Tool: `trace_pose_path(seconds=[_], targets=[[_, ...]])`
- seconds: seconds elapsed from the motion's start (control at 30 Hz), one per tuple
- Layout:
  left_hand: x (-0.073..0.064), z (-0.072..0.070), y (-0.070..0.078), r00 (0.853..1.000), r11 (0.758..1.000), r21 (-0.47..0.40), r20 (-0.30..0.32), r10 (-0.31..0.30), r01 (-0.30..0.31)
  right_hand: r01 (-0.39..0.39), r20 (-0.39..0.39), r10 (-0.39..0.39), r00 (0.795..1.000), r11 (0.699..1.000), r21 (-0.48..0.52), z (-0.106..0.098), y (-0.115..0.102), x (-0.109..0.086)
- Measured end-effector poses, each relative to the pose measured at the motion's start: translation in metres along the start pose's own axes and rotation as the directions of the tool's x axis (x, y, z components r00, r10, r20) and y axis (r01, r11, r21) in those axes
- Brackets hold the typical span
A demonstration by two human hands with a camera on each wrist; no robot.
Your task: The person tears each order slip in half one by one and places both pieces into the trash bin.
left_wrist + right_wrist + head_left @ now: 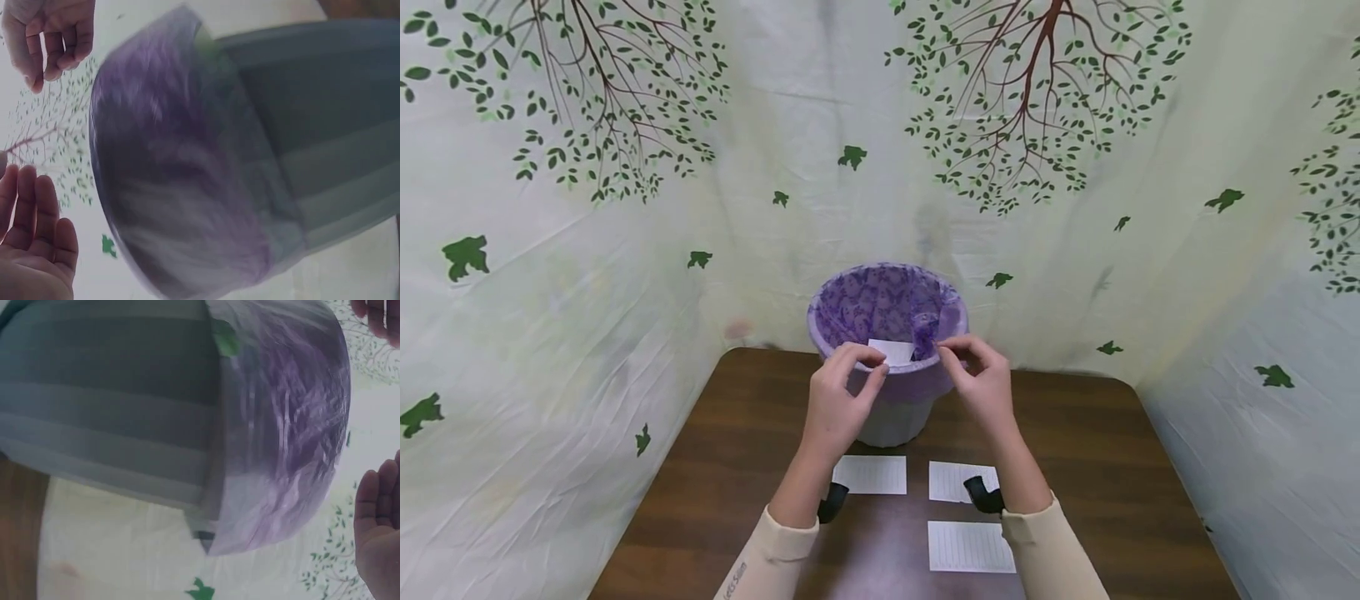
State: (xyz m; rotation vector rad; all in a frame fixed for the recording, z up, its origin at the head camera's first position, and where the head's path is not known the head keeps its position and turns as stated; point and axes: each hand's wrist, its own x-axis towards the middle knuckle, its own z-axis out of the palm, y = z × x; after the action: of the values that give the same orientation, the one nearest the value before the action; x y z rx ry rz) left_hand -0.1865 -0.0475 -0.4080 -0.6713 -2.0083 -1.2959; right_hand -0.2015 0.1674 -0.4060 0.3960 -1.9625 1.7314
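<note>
A grey waste bin (891, 423) stands on the table, with a purple patterned bag (865, 308) lining it and folded over its rim. Inside the bin's front shows a white card (891, 352), partly hidden by the rim. My left hand (842, 396) is over the left front of the rim, thumb and forefinger slightly apart near the card's corner. Across from it, my right hand (983, 385) hovers at the right front rim, its fingertips beside the bag. Both wrist views show relaxed fingers on the left hand (40, 237) and right hand (381, 525), with nothing visible in them.
Several lined white cards lie on the brown table (760, 442) in front of the bin: one card (872, 475) at left, another card (951, 482) at right, and a nearer card (970, 547) below it. A leaf-printed cloth (775, 275) hangs behind and at both sides.
</note>
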Motion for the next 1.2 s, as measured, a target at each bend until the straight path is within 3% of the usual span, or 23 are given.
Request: trace_pose_path(seconds=[0.2,0.43,0.77,1.03,1.2], targets=[[-0.030,0.013,0.003,0.999,0.999,-0.020,0.008,0.036,-0.036,0.056,0.004,-0.056,0.998,0.998,0.010,-0.017,0.008,-0.034],[-0.060,0.020,0.001,0.999,1.000,-0.019,0.031,0.019,-0.018,0.044,0.024,-0.043,0.999,0.998,-0.035,-0.037,0.013,-0.070],[-0.074,0.026,0.000,0.997,0.999,-0.011,0.067,0.043,-0.043,0.000,0.033,0.004,0.999,0.995,-0.099,-0.059,0.018,-0.095],[-0.088,0.037,-0.001,0.992,1.000,0.001,0.124,-0.010,0.010,-0.041,0.009,0.043,0.999,0.989,-0.139,-0.067,0.026,-0.115],[-0.101,0.042,-0.007,0.989,0.999,0.035,0.146,-0.024,0.019,-0.007,0.004,0.008,1.000,0.977,-0.211,-0.070,0.033,-0.126]])
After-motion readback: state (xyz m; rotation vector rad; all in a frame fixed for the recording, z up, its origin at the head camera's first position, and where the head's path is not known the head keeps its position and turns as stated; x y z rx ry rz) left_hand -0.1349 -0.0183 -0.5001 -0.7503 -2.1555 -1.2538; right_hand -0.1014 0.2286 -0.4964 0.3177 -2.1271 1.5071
